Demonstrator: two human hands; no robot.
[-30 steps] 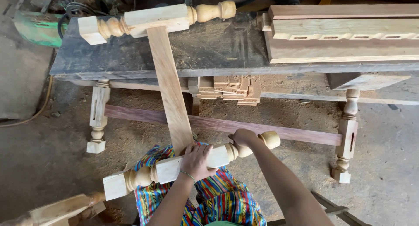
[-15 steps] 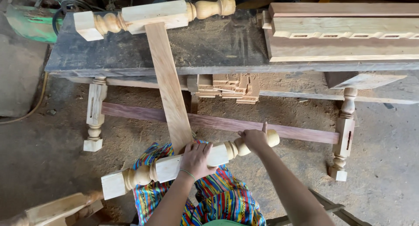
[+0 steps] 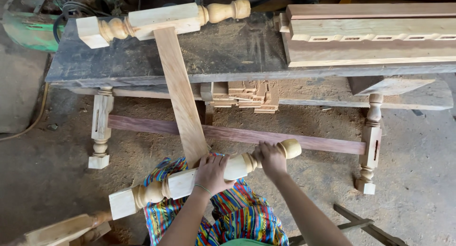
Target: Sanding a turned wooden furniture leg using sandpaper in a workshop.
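— hands first: where are they?

— left hand [image 3: 212, 172] is clamped over the square middle of the near turned leg [image 3: 190, 182], right where the plank [image 3: 183, 96] meets it. right hand [image 3: 271, 159] grips the rounded neck near the knob on the right end. hands sit apart along the same leg, which lies above the lap, near the bright striped cloth [image 3: 237, 212].

— what could slip?

— far end of the plank joins another leg [image 3: 156, 19] resting on the dusty bench [image 3: 228, 51]. i judge a hard push or twist could slide that far leg across the sawdust, or rack the joint loose.

— fingers?

— those by the joint could get pinched if it shifts.
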